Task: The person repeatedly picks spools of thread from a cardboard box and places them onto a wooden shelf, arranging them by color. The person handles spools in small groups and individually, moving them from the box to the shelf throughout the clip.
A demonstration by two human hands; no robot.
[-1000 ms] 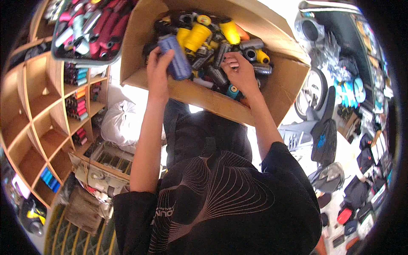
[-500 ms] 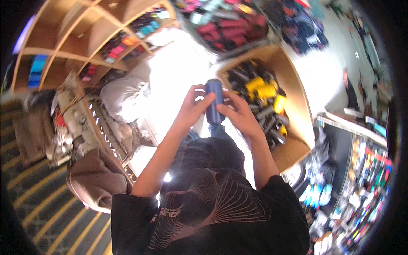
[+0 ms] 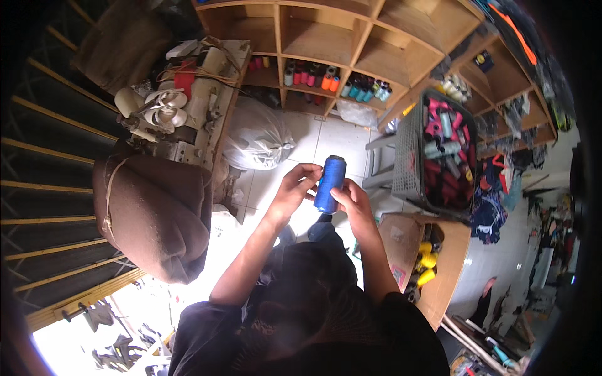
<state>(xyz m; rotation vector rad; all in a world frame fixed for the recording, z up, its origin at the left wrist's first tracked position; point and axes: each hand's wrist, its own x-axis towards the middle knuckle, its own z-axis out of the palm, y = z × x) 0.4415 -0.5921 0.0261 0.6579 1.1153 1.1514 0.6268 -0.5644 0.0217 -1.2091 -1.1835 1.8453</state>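
Note:
A spool of blue thread [image 3: 330, 186] is held up in front of my body, its top leaning slightly right. My right hand [image 3: 352, 202] grips it from the right, with the thumb across its lower front and the fingers behind. At the spool's upper left edge, my left hand [image 3: 296, 190] is closed in a pinch, thumb and forefinger together. Whether a thread end lies in that pinch is too small to tell. White floor tiles [image 3: 305, 135] show beyond the spool.
Wooden cubbyhole shelves [image 3: 323, 34] with coloured spools stand ahead. On the right are a grey basket [image 3: 406, 172] of pink spools and a cardboard box [image 3: 454, 266] with yellow ones. A sewing machine table [image 3: 229, 81], white sack [image 3: 257, 139] and brown cloth-covered object [image 3: 157, 216] line the left.
My view has turned left, so the shelves and box sit farther right in the picture. My left thumb has come off the spool's front; my right hand still holds it.

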